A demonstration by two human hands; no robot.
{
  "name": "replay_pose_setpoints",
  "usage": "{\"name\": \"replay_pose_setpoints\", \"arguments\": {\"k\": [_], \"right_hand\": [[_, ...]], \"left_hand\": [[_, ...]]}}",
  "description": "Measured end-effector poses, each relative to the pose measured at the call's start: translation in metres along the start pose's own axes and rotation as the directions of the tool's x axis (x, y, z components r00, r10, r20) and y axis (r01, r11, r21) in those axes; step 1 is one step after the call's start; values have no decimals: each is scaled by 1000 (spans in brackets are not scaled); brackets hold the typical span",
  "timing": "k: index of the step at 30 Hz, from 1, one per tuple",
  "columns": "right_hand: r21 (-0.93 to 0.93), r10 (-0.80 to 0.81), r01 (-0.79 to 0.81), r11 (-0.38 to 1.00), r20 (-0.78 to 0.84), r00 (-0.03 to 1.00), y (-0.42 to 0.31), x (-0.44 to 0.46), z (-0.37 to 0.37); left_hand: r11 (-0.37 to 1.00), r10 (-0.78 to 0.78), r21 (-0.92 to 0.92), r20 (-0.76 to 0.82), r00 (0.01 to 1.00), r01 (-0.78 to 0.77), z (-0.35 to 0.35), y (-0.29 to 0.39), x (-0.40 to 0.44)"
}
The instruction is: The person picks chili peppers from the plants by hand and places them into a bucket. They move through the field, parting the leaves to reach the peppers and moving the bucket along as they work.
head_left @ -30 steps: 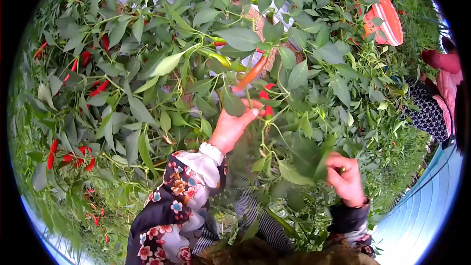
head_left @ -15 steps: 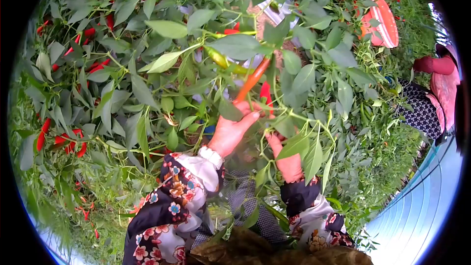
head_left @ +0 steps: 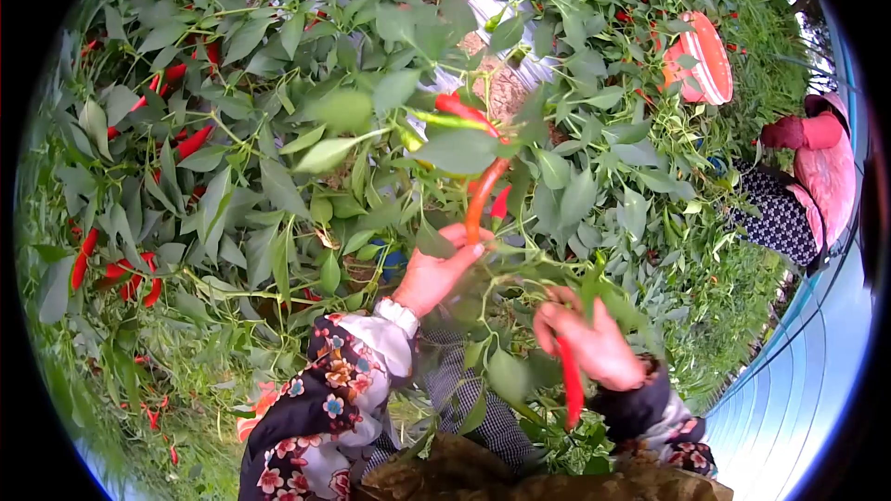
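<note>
My left hand (head_left: 434, 271) is closed around the lower end of an orange-red chili pepper (head_left: 484, 197), which points upward among the leaves. Just right of it, a smaller red chili (head_left: 501, 202) hangs on the plant. A red chili (head_left: 570, 385) dangles from the fingers of my right hand (head_left: 599, 341), which is closed and stands lower and to the right, behind a leafy stem. Above my left hand are another red chili (head_left: 461, 109) and a green one partly covered by leaves.
Dense chili plants surround my hands, with several red chilies (head_left: 82, 258) at the left. An orange-red bucket (head_left: 710, 57) lies among plants at the upper right. A person in pink (head_left: 826, 176) is at the far right. A blue object (head_left: 392, 261) shows beneath the leaves.
My right hand has come out from behind the leaves, moving right and down, and a red chili now hangs from it. My left hand stays near the orange-red chili.
</note>
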State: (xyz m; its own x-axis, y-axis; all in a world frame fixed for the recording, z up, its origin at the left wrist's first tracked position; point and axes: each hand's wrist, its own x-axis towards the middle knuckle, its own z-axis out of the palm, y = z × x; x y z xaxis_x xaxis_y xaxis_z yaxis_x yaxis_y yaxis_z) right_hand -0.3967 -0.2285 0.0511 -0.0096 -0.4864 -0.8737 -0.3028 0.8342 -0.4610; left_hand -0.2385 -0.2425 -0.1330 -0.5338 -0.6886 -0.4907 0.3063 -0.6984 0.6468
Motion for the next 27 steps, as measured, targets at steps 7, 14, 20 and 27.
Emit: {"name": "replay_pose_setpoints", "arguments": {"k": [7, 14, 20, 27], "right_hand": [[-167, -13, 72, 983, 335, 942, -45, -38, -130], [-848, -63, 179, 499, 170, 983, 13, 90, -78], [-425, -488, 517, 743, 184, 853, 41, 122, -17], [-705, -588, 620, 343, 353, 728, 49, 132, -31]], "left_hand": [[997, 62, -43, 18, 998, -61, 2, -3, 0], [994, 108, -37, 82, 991, -105, -1, -4, -1], [992, 124, -31, 25, 992, -123, -3, -12, 2], [958, 64, 273, 75, 995, -83, -3, -7, 3]]}}
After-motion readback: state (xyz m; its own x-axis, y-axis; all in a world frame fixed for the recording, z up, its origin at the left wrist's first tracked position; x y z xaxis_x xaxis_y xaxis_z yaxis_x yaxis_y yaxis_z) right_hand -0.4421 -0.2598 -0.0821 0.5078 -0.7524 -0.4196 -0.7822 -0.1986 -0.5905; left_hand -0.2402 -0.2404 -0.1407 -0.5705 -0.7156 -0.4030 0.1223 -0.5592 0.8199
